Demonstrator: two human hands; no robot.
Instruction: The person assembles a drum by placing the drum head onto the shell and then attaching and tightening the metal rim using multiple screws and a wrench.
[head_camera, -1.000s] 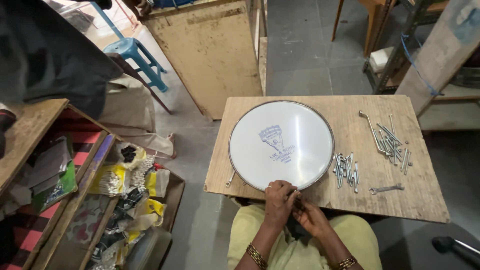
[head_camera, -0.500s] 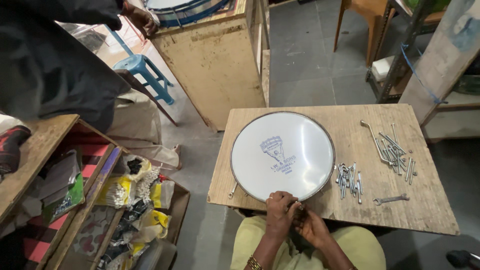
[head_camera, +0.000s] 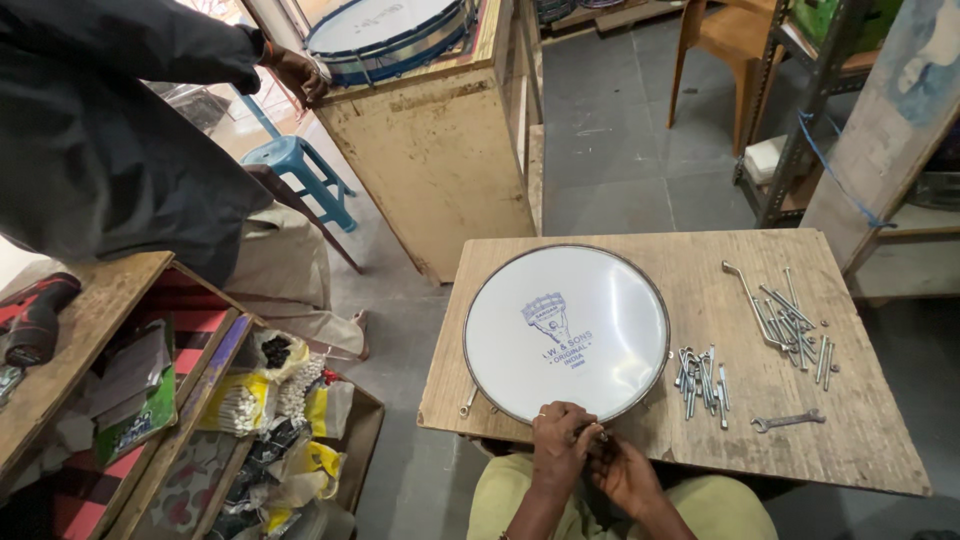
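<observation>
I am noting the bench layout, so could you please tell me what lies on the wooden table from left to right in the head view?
Drum head → pile of short hooked bolts → small spanner at the near edge, with the heap of long tension rods behind it.

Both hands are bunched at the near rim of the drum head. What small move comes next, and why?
Probably finish seating the small metal piece pinched at the near edge of the drum head. The left hand and right hand meet there, while the hooks, long rods and spanner lie unused on the table.
</observation>
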